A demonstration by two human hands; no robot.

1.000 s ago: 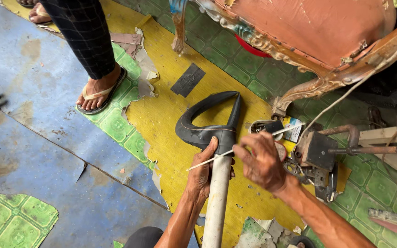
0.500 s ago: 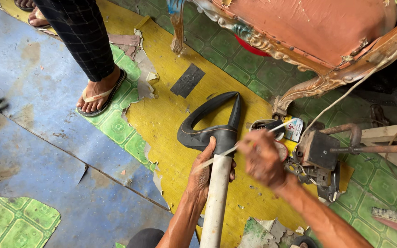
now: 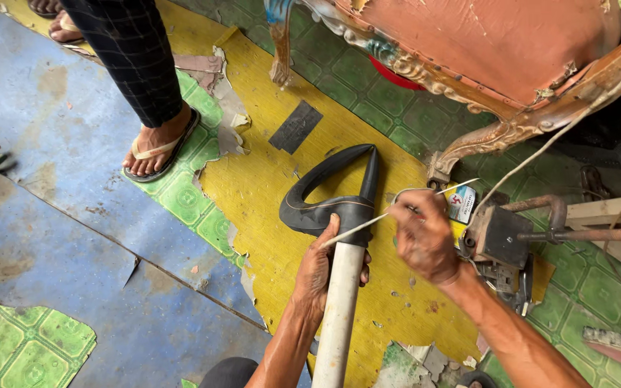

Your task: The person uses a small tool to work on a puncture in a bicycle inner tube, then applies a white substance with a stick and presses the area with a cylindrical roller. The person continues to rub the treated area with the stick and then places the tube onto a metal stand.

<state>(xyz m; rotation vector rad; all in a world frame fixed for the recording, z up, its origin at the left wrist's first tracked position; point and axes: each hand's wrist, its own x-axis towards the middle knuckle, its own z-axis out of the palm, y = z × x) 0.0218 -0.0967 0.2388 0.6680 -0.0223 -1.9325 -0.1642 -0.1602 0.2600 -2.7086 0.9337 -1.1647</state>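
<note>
White and long, the pipe (image 3: 341, 309) is lying on the yellow part of the floor (image 3: 253, 187), near its bottom edge, and it is pointing up toward the chair (image 3: 497, 57). A black handle (image 3: 328, 205), shaped like a loop, is sitting on the pipe's top end. The left hand (image 3: 318, 269) is wrapping around the pipe just under the handle, with the fingers closing on it. The right hand (image 3: 425, 233) is pinching a thin pale string (image 3: 357, 228) and is holding it tight between the hand and the spot where pipe and handle meet. The pipe is looking stiff and probably light, and smooth enough to slip, so gripping it close to the black handle seems best. The string is thin and soft and could slide through fingers, so it likely needs a firm pinch. A metal tool (image 3: 512, 233) is sitting just beside the right hand. Another person's foot in a sandal (image 3: 158, 147) is standing well apart, near the blue floor patch (image 3: 59, 129).
</note>
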